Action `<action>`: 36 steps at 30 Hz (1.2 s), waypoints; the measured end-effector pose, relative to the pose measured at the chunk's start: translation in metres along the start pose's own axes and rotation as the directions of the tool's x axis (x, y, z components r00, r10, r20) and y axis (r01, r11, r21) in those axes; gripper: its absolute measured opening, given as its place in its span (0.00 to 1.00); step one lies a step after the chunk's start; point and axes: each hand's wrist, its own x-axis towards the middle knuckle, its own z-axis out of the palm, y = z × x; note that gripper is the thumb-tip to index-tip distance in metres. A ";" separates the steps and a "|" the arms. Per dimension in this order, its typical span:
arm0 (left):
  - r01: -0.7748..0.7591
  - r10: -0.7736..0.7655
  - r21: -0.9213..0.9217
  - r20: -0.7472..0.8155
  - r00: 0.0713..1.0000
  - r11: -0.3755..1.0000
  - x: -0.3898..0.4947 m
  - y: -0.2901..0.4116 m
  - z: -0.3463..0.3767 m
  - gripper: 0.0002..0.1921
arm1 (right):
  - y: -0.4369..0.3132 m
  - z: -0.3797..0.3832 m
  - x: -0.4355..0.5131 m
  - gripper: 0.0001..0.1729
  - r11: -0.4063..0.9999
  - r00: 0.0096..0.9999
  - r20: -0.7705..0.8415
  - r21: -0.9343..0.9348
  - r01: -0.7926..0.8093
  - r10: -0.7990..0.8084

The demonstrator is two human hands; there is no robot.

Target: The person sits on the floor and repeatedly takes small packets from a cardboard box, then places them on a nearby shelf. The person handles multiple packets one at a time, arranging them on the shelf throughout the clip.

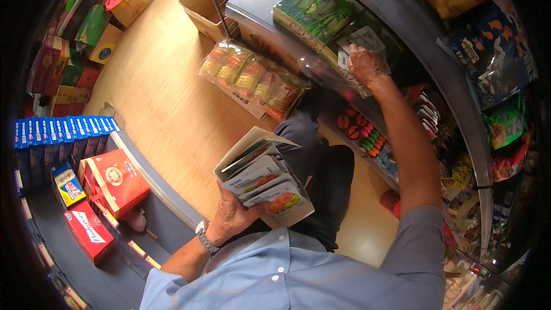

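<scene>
My left hand (pixel 232 213) grips an open pale carton (pixel 241 148) in front of my lap, its flap raised and tilted. Several white food packets (pixel 280 200) with a pictured dish stand in rows inside it. Over at the shelf on the right, my right hand (pixel 366 66) has its fingers closed on a silver-white flat packet (pixel 368 38). This packet lies at the near end of a green display box (pixel 297 32) that holds plastic-wrapped green packs. My palm side and part of the packet are hidden.
A plastic-wrapped multipack of yellow-orange food (pixel 254 79) sits beside my knee. Behind it is a cardboard box (pixel 196 10). An upper shelf edge (pixel 467 107) curves past my right arm, with snack bags (pixel 486 47) beyond. At left, a low shelf holds red cartons (pixel 114 178).
</scene>
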 end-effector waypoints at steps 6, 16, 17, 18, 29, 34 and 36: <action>-0.002 0.002 -0.073 0.000 1.000 0.997 0.001 0.007 0.000 0.55 | 0.006 -0.005 -0.008 0.14 0.992 0.975 -0.183 0.032 -0.120 0.124; -0.056 0.040 -0.212 -0.081 0.996 0.976 0.003 0.003 0.003 0.52 | -0.047 -0.087 -0.153 0.11 0.186 0.773 -0.133 0.982 0.020 0.621; -0.051 0.032 -0.211 -0.096 0.995 0.976 0.003 0.003 0.004 0.51 | -0.057 -0.093 -0.171 0.11 0.108 0.791 -0.077 0.994 0.014 0.606; -0.046 0.023 -0.210 -0.113 0.993 0.977 0.002 0.003 0.004 0.50 | -0.066 -0.099 -0.187 0.10 0.007 0.826 -0.039 0.999 0.042 0.562; -0.089 0.074 -0.124 -0.116 0.991 0.988 0.000 0.007 0.004 0.45 | -0.129 -0.144 -0.270 0.14 -0.156 0.996 -0.082 0.984 0.087 0.042; -0.058 0.039 -0.162 -0.118 0.992 0.985 -0.002 0.012 0.005 0.45 | -0.148 -0.142 -0.265 0.13 0.039 0.990 -0.119 0.992 0.122 -0.071; -0.053 0.032 -0.175 -0.121 0.992 0.983 -0.003 0.013 0.004 0.46 | -0.154 -0.143 -0.264 0.13 0.158 0.983 -0.163 0.972 0.175 -0.086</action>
